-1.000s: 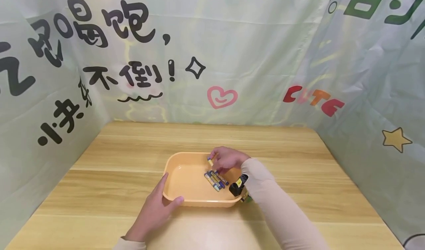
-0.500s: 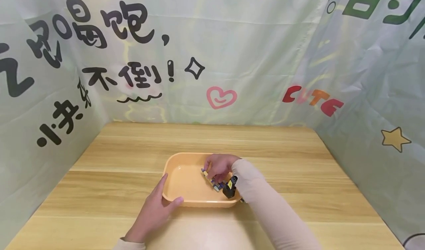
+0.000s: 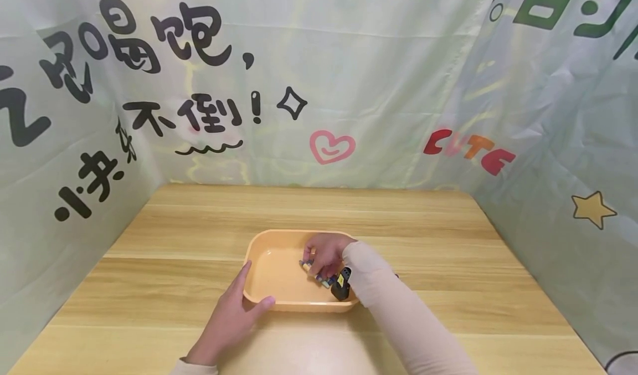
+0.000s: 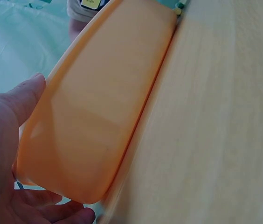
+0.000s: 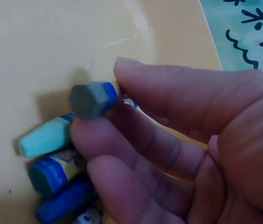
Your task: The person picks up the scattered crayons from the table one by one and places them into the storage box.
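My left hand (image 3: 231, 311) grips the near left corner of a shallow orange plastic tray (image 3: 276, 270). In the left wrist view the thumb lies at the rim and the other fingers come round the tray's end. Inside the tray, toward its right side, my right hand (image 3: 328, 253) pinches a grey crayon (image 5: 88, 100) between thumb and fingers. Beneath it several crayons lie side by side on the tray floor, among them a pale teal crayon (image 5: 45, 137), a dark green crayon (image 5: 43, 177) and a blue crayon (image 5: 68, 199). The hand partly hides the row.
The tray stands on a wooden table (image 3: 199, 225) enclosed by printed cloth (image 3: 379, 76) at the back and sides. Small green-ended pieces (image 4: 178, 9) lie outside the tray's far end in the left wrist view. A black wrist camera (image 3: 341, 284) hangs over the tray's right part.
My right hand has moved down and slightly left with the crayon, from above the row to close over it. The left hand and the tray stay in place.
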### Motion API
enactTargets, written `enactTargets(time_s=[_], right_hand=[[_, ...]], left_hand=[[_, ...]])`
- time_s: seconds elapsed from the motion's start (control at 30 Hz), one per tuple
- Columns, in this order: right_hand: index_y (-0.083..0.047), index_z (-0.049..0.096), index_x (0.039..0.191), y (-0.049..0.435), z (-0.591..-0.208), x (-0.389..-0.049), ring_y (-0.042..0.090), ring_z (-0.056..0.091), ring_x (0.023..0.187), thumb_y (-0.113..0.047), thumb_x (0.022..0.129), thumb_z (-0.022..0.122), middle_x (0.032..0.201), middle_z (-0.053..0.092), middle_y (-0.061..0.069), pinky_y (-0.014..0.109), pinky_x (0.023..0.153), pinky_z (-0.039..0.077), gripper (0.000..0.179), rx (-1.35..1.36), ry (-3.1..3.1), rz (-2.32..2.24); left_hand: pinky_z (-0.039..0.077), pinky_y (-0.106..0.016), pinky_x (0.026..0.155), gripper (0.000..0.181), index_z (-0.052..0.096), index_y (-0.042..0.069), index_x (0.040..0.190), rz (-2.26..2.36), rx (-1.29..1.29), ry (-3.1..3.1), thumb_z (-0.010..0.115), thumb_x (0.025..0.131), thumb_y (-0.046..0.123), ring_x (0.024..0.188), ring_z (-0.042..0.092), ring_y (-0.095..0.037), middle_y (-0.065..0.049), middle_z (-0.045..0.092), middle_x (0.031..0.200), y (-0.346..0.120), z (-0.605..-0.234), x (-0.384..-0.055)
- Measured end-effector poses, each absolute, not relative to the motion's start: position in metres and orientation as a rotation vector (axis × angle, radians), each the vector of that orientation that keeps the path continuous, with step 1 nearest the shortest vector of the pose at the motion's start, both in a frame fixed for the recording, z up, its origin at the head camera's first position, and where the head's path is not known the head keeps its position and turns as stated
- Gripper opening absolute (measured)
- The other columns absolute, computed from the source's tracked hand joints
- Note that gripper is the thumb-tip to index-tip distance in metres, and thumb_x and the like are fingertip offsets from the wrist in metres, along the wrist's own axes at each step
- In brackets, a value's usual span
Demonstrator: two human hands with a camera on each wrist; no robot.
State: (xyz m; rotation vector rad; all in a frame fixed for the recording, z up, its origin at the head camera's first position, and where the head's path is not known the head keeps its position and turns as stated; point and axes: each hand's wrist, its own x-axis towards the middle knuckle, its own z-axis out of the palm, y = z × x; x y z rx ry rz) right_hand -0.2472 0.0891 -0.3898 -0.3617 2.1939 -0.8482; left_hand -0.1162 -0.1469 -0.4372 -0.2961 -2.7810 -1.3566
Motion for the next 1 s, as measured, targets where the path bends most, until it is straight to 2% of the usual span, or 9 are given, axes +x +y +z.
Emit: enactTargets(time_s=[0.37,0.63,0.77,1.0], right_hand=[[-0.007,0.055,0.096,0.086,-0.386,-0.242,0.013,0.058,0.052,-0.002,0.082,0.076,0.066,0.061,0.007,0.019,0.045,0.045,0.026,-0.361,2.262,-0.836],[-0.005,0.055,0.093,0.086,-0.387,-0.242,0.013,0.054,0.051,-0.001,0.081,0.076,0.063,0.061,0.007,0.019,0.044,0.043,0.024,-0.360,2.285,-0.838],[-0.007,0.055,0.095,0.090,-0.386,-0.244,0.013,0.053,0.050,-0.001,0.082,0.075,0.062,0.060,0.007,0.020,0.044,0.044,0.024,-0.364,2.315,-0.840],[-0.008,0.058,0.094,0.101,-0.374,-0.248,0.016,0.057,0.052,-0.013,0.089,0.070,0.067,0.058,0.008,0.027,0.048,0.053,0.014,-0.386,2.348,-0.878]], left_hand=[[0.027,-0.060,0.107,0.096,0.016,0.001,0.154,-1.332,-0.289,-2.782,0.068,0.088,0.047,0.134,0.031,-0.048,-0.026,0.022,0.154,-0.146,-0.436,-0.117],[0.026,-0.061,0.107,0.096,0.016,0.001,0.153,-1.337,-0.278,-2.788,0.067,0.088,0.048,0.135,0.031,-0.048,-0.026,0.022,0.154,-0.146,-0.435,-0.115],[0.027,-0.061,0.107,0.095,0.016,0.001,0.153,-1.339,-0.284,-2.784,0.067,0.088,0.047,0.135,0.031,-0.047,-0.026,0.022,0.154,-0.146,-0.434,-0.115],[0.026,-0.060,0.108,0.095,0.016,0.000,0.153,-1.331,-0.282,-2.787,0.067,0.089,0.047,0.135,0.031,-0.047,-0.025,0.022,0.154,-0.145,-0.435,-0.116]])
